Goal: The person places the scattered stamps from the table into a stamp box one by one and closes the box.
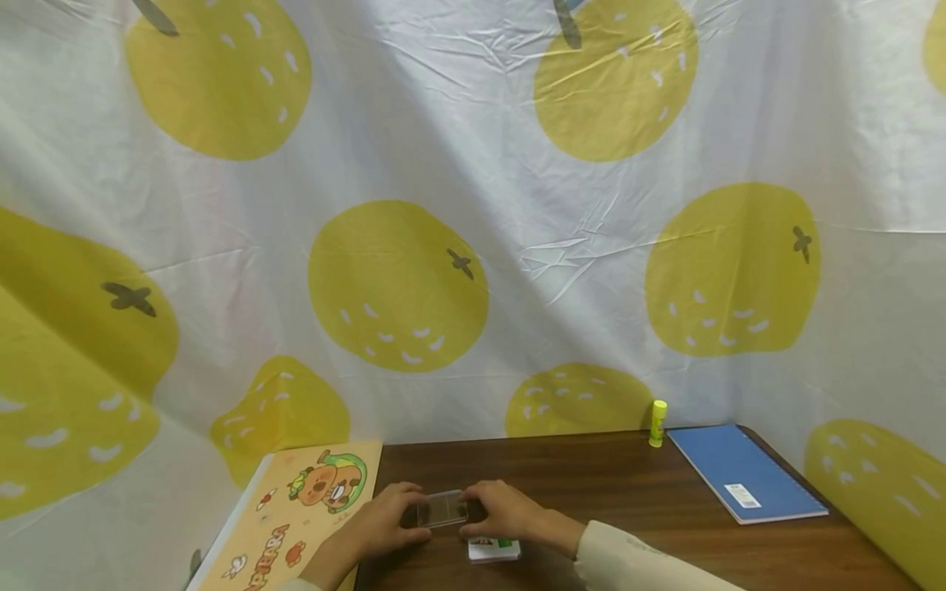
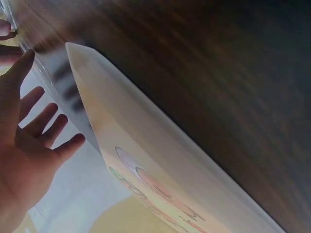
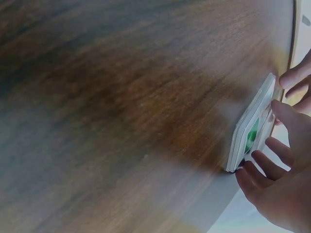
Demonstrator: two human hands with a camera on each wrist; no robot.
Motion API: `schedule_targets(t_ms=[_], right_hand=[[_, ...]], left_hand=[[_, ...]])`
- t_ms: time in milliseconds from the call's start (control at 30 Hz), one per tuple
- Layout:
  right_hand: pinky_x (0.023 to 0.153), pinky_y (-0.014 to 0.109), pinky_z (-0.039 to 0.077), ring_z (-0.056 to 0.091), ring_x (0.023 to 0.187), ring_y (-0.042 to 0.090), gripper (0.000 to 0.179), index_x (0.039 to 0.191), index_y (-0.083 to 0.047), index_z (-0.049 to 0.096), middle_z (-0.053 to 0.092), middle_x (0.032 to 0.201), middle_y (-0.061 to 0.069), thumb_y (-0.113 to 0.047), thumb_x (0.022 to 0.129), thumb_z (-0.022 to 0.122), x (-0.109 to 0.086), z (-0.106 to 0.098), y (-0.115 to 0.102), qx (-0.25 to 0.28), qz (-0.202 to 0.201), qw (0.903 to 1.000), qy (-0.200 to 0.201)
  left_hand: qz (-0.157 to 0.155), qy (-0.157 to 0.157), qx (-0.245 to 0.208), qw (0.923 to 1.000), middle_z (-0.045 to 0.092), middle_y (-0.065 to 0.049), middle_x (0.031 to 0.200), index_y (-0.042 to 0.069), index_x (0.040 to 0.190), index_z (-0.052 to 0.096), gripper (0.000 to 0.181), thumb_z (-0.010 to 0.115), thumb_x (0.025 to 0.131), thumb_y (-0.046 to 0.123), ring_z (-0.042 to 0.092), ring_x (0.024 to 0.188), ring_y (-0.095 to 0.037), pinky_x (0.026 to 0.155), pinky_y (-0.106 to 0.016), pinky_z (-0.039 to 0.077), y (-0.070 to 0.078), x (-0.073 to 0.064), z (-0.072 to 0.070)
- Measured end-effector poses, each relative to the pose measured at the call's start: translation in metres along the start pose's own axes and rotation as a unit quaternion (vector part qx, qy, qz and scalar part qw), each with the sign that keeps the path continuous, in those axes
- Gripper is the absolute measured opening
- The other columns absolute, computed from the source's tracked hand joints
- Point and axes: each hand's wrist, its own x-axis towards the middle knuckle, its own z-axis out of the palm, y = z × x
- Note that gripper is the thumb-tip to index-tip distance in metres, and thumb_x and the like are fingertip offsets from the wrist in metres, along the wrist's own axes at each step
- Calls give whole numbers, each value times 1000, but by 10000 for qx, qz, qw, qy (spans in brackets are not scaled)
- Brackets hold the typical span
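Observation:
A clear plastic case [image 1: 443, 509] lies between the two hands in the head view. At its left edge is my left hand [image 1: 392, 517], fingertips close to the rim; in the left wrist view the fingers [image 2: 47, 120] are spread and loosely bent. My right hand [image 1: 506, 513] arches at the case's right edge, index fingertip right at the far corner. Below its palm sits a white stack of cards [image 1: 493, 554] with a green picture on top. The right wrist view shows relaxed fingers beside this stack [image 3: 252, 128], not curled round it.
A tan capybara-printed board [image 1: 296, 509] lies at the left, next to my left forearm. A blue notebook [image 1: 746, 472] and an upright yellow glue stick [image 1: 658, 423] are at the back right of the dark wooden table [image 1: 591, 476]. A fruit-patterned curtain [image 1: 576, 312] surrounds it.

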Motion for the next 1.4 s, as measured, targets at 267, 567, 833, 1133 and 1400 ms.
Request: schedule_targets(t_ms=[267,567,833,1133,1400], right_hand=[[90,30,55,67,108,18,48,125,-6,70,71,120,7,-32,87,85,3,-1,-4,-186,-102,9998,38],[83,26,55,65,102,17,48,124,-6,70,69,118,9,-27,85,87,7,0,-4,-322,-132,9994,56],[91,29,54,65,111,18,41,125,-8,70,69,125,7,-21,88,84,16,-5,-2,-438,-202,9985,-276],[96,30,53,64,115,18,39,125,-10,71,70,126,5,-20,90,82,16,-9,-2,-412,-232,9983,-341],[100,33,52,63,118,20,38,124,-10,72,70,126,4,-24,91,82,9,-20,2,-512,-455,9975,-158]], left_hand=[[190,30,-110,9998,66,-16,131,3,122,71,46,82,89,34,58,124,-40,102,-58,48,0,2,2],[507,15,-232,9984,72,-4,114,8,111,75,32,84,87,26,66,107,-27,93,-45,55,2,4,3],[471,-93,-340,9983,73,-2,111,9,112,75,31,84,86,22,67,104,-26,90,-42,55,4,7,1],[435,-152,-201,9987,72,-1,110,10,113,75,30,83,87,23,65,105,-25,88,-43,55,6,9,-3],[680,-33,-177,9975,71,3,106,16,103,75,18,82,89,24,63,103,-19,87,-41,53,10,15,-6]])
